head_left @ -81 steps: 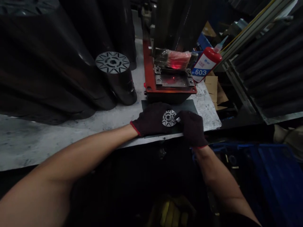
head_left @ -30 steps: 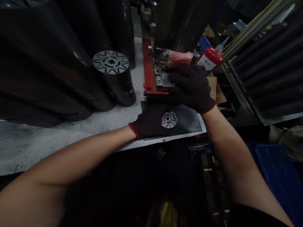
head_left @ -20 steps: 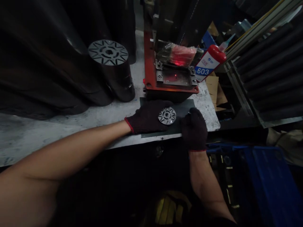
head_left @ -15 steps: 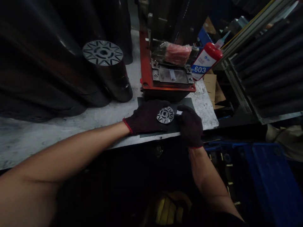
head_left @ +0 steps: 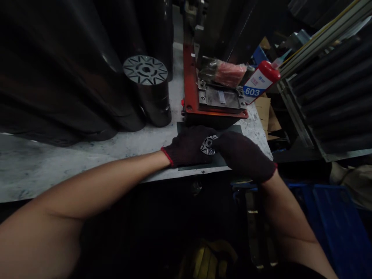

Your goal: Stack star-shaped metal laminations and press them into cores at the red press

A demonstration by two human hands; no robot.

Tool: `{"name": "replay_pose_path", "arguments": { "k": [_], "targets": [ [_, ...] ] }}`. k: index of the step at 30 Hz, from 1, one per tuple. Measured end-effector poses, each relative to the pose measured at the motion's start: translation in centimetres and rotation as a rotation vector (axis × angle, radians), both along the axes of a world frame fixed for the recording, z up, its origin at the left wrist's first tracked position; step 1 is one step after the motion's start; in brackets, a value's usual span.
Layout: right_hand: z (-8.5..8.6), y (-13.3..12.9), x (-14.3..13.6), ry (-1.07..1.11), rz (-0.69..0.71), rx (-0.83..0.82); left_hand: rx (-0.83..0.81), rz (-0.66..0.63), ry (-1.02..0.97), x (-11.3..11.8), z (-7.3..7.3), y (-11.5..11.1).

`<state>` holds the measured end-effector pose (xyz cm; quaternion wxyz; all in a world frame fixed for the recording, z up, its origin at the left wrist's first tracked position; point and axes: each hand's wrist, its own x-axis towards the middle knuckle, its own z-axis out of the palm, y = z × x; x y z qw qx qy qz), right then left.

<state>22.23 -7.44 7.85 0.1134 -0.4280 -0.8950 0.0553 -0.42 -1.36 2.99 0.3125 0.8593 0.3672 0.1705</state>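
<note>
Dim workbench (head_left: pixel 87 155), left hand (head_left: pixel 188 145) fingers grasping star-patterned disc (head_left: pixel 207 145), right hand (head_left: pixel 242 155) covering it — grip apparently clenched.

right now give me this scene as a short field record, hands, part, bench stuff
left hand: dark glove, holding small star-patterned disc on dark mat
right hand: dark glove, fingers on the disc's right edge
behind: red-framed fixture, bottle marked 603
left of fixture: stack of discs
surface: grey bench
</note>
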Motion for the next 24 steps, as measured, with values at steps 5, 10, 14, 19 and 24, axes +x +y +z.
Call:
{"name": "replay_pose_path", "arguments": {
  "k": [5,10,14,19,24],
  "targets": [
    [4.0,7.5,0.5,0.088,-0.075,0.240,-0.003,-0.021,-0.065,-0.8,-1.1,0.0],
    [1.8,11.1,0.8,0.151,-0.051,0.348,0.035,0.007,0.008,-0.7,-0.9,-0.1],
    [-2.7,4.9,-0.1,0.750,-0.575,0.498,0.028,0.046,0.057,-0.5,-0.8,-0.1],
    [-6.6,-2.5,0.1,0.613,-0.617,0.259,-0.026,0.051,-0.036,-0.5,-0.5,-0.1],
    [-6.2,-2.7,-1.4,0.761,-0.684,-0.024,-0.049,0.037,-0.042,-0.4,-0.5,0.1]
  ]
}}
